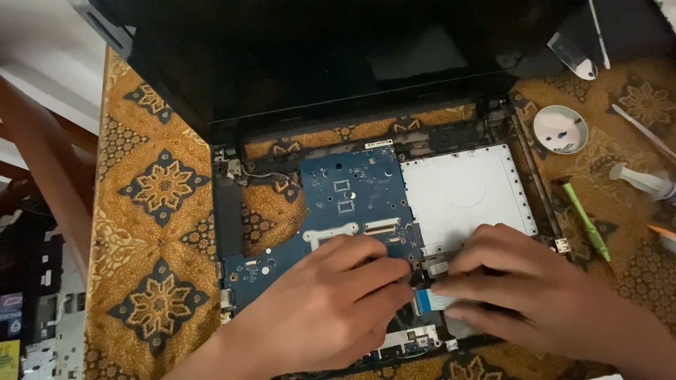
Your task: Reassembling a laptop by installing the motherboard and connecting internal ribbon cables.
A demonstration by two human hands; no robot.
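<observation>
An opened laptop base lies on a patterned brown and gold cloth, its blue motherboard [352, 193] exposed beside a white drive bay [465, 190]. My left hand [324, 309] rests on the board's lower part, fingers bent toward a connector. My right hand [535, 295] pinches a flat blue ribbon cable [431, 301] at the board's right edge. The fingertips of both hands meet near the cable's end. The black lid and screen [317, 63] stand tilted at the back.
A small white dish [560, 129] with tiny parts sits at the right. A green pry tool [586, 218], a white syringe [644, 179] and a thin white stick [644, 130] lie further right. A dark removed panel [28, 295] is at the left.
</observation>
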